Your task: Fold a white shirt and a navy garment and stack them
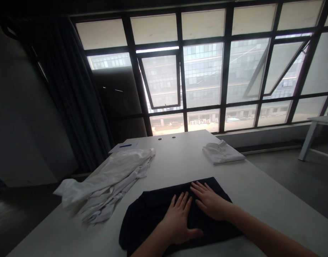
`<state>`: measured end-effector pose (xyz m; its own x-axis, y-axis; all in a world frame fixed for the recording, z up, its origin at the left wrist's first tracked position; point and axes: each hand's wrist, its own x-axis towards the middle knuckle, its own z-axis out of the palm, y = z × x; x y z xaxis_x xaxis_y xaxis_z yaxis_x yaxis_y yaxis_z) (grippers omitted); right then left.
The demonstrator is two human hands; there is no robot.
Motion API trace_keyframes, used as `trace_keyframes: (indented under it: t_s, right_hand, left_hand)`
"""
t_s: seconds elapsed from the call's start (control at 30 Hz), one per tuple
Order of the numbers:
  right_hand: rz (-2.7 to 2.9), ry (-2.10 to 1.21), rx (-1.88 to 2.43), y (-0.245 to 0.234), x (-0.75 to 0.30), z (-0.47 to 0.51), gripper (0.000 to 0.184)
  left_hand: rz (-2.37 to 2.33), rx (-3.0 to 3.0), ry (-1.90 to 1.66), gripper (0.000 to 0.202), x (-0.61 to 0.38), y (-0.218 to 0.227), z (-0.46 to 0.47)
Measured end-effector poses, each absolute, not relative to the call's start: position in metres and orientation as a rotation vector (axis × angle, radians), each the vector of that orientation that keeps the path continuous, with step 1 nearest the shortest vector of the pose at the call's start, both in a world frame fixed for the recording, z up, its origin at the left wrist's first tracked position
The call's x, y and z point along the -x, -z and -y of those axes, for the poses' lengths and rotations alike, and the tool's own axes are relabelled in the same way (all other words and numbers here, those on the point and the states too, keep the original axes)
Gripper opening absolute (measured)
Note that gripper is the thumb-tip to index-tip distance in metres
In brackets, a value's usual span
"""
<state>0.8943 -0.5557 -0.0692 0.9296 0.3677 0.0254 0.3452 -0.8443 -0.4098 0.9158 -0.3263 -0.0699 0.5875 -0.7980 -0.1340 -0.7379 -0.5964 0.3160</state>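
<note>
A dark, folded piece of cloth [145, 214], probably a garment, lies flat at the near side of the white table [177, 160]. My left hand [178, 219] rests palm down on its middle, fingers stretched forward and thumb out to the right. Just to the right, my right hand [209, 201] also presses flat on the cloth, its fingers pointing up and left. Neither hand grips anything. The two hands are close together but apart. Parts of the cloth under the palms and forearms are hidden.
Loose white garments [107, 178] are heaped along the table's left side, hanging towards its edge. A folded white garment [223, 151] sits at the right edge. Paper with a blue pen [126, 145] lies at the far left. Windows [204, 75] stand behind; another table [311, 132] is at right.
</note>
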Motion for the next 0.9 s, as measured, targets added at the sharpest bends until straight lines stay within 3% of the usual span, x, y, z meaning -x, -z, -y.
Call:
trace_keyframes:
  t_s: [0.4, 0.7, 0.8, 0.9]
  right_hand:
    - [0.511, -0.001, 2.716, 0.092, -0.929, 0.538, 0.062]
    - [0.383, 0.43, 2.88, 0.07, -0.911, 0.518, 0.024]
    - [0.402, 0.312, 2.932, 0.056, -0.904, 0.509, 0.023]
    - [0.411, 0.009, 2.931, 0.034, -0.887, 0.505, 0.037]
  left_hand:
    - [1.216, -2.553, 0.439, 0.115, -0.927, 0.065, 0.315]
    - [0.749, -2.524, 0.251, 0.054, -0.986, 0.052, 0.322]
    - [0.685, -2.602, 0.219, 0.042, -1.004, 0.054, 0.339]
    - [0.639, -2.662, 0.195, 0.034, -1.013, 0.059, 0.353]
